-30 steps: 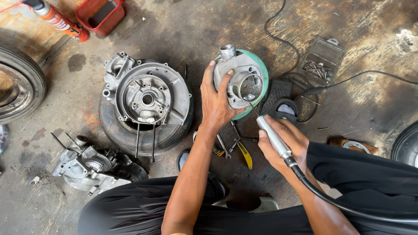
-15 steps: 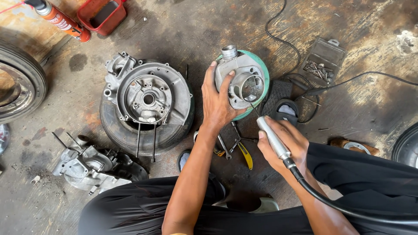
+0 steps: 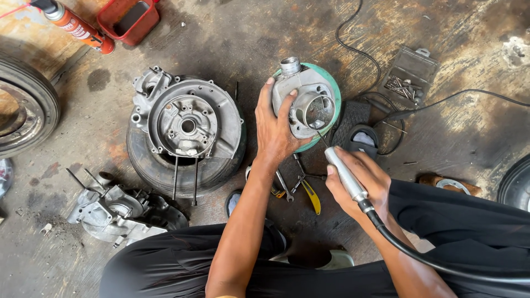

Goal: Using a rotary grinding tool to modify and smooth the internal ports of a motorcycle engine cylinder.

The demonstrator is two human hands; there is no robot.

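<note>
Far left on the floor [image 3: 83,265] sit a tyre's edge [image 3: 25,110] and an orange spray can [image 3: 74,25] beside a red tray [image 3: 130,19]; none of it is in play. Next along, a big engine casing [image 3: 187,124] lies open-side up on a small tyre [image 3: 143,160], with another casing half [image 3: 118,212] below it, so the engine is well stripped down.

Now the middle: your left hand [image 3: 273,129] is clamped round the grey metal cylinder [image 3: 306,102], fingers curled over its left side and thumb on its face, steadying it on a green round base [image 3: 331,88]. The cylinder is dull, cast grey, with a threaded stub at the top and a round bore facing you. A few hand tools, one with yellow grips [image 3: 309,196], lie just below your wrist.

On the right, your right hand [image 3: 361,185] is closed round a slim silver grinder handpiece [image 3: 342,171] on a black hose [image 3: 419,254], its thin bit at the bore's lower rim. The grinding looks mid-way, I'd say; reassembly is all left. A case of small bits [image 3: 406,80] sits open beyond.
</note>
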